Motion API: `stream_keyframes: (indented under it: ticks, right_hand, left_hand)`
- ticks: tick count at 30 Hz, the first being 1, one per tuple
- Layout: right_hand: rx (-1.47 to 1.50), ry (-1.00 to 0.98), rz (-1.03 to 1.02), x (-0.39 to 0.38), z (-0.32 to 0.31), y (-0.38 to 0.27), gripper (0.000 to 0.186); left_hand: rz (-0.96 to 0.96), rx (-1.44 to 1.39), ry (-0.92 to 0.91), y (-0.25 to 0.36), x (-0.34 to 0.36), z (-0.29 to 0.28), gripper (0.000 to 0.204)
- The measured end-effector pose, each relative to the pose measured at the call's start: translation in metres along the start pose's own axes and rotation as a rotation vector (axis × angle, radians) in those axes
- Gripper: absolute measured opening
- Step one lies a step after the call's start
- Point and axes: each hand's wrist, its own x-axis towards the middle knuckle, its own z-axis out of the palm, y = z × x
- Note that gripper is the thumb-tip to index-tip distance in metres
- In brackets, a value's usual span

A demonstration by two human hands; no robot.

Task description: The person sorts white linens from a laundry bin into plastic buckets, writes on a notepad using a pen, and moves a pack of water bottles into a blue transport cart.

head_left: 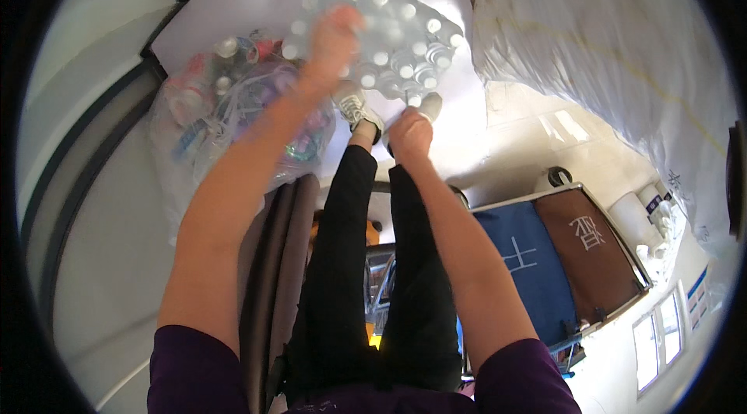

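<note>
A pack of clear plastic bottles (pixel 397 29) with white caps stands before my feet, seemingly bound in clear film. My left hand (pixel 336 36) is over the left part of the pack. Motion smears its fingers, so their grip does not show. Close to the pack's near edge, my right hand (pixel 411 134) is closed, with a thin dark tip poking out toward the bottles. What that tip belongs to is hidden in the fingers.
Left of the bottles lies a clear plastic bag (pixel 241 114) full of used bottles and cans. A large object under white plastic sheeting (pixel 591 33) fills the far right. Near my right leg are a blue panel (pixel 529 266) and a brown panel (pixel 587 239) in a frame.
</note>
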Motion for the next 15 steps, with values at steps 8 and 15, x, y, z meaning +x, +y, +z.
stream_keyframes:
  ticks: [8, 15]
  right_hand:
    - [0.763, 0.216, 0.198, 0.026, -0.032, -0.023, 0.019]
    - [1.263, -0.262, 0.0, -0.054, -0.106, -0.125, 0.016]
  left_hand:
    - [-0.355, -0.326, 0.519, 0.009, 0.008, -0.217, 0.015]
    - [-0.872, -0.602, 0.071, 0.078, -0.146, -0.093, 0.027]
